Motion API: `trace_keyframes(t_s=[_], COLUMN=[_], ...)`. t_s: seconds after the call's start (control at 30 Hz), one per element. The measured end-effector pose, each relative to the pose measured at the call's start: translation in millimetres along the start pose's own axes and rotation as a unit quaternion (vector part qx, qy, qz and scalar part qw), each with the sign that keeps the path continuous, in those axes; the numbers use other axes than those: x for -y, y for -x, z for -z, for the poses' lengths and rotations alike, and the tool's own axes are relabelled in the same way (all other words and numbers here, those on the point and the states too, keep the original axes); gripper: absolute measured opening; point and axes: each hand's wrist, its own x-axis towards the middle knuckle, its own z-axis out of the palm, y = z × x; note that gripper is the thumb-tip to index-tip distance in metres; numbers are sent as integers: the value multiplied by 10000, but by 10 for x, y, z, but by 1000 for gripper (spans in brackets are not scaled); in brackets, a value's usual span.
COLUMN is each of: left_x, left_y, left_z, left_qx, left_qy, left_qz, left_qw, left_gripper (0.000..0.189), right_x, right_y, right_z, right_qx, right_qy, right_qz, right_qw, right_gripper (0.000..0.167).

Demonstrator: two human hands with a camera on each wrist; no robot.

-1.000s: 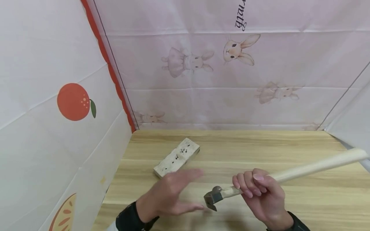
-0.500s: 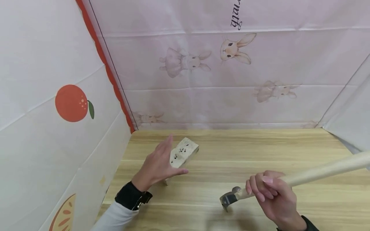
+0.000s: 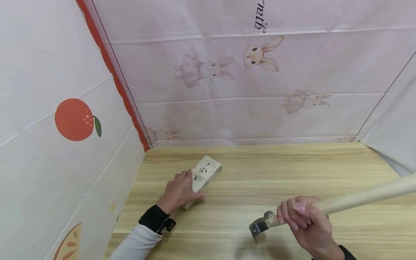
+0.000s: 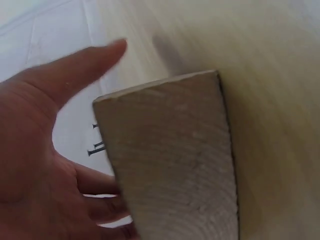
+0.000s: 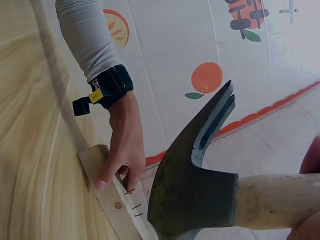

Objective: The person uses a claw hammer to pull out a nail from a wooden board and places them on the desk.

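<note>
Wood-grain tabletop point(image 3: 276, 166): claw hammer point(image 3: 344, 203) held above its near right part, wooden handle point(image 3: 373, 195) gripped by right hand point(image 3: 307, 224). Wooden block point(image 3: 203, 177) laid toward left, straddled by left hand point(image 3: 178, 193); whether firmly gripped cannot be told. Nails point(image 4: 96, 151): seen standing proud of block, judged only partly seated; hammer head point(image 3: 260, 225), well apart, not yet brought to them.

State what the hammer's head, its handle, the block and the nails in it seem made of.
Hammer head: probably steel, dark grey with a dull sheen. Handle: likely wood, pale and smooth, faintly streaked. Block: bare wood, with curved grain on its end. Nails: probably metal, dark and thin; finish unclear.
</note>
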Motion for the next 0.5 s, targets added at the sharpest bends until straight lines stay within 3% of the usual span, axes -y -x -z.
trace_keyframes(t_s=[0.3,0.5], left_x=[16,-26], left_y=[10,63], left_z=[-45,-71], left_qx=[18,89], left_qy=[54,74], left_qz=[94,-59], left_qw=[9999,9999], left_gripper=[97,95], right_x=[-28,-66], right_y=[-43,-92], right_z=[20,35], right_qx=[54,-26], right_qy=[100,214], right_qz=[-61,-119], right_qw=[9999,9997], right_gripper=[34,35])
